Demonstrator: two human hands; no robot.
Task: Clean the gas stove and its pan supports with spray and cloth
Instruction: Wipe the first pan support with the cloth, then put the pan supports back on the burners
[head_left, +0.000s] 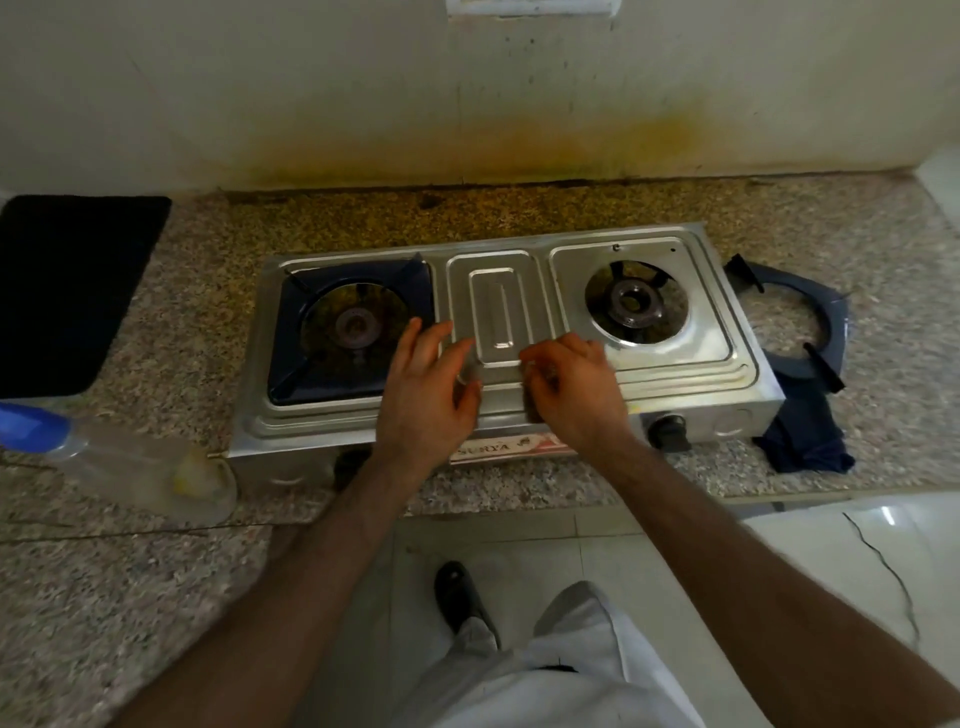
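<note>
- Head view: the stove (727, 358) sits near the counter's (156, 571) front edge; bare counter lies behind it, a spray bottle (135, 467) to its left, and a loose pan support (810, 332) and cloth (805, 436) to its right.
- Left hand (426, 395) rests spread, fingers straight, on the stove top.
- Right hand (571, 389) is curled at the centre panel; whether it holds anything is unclear.
- The front label reads "SURYA".

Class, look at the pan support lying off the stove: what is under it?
The removed pan support lies on the counter; granite shows through its ring. Its near edge overlaps the dark cloth. What that overlap covers cannot be seen.
</note>
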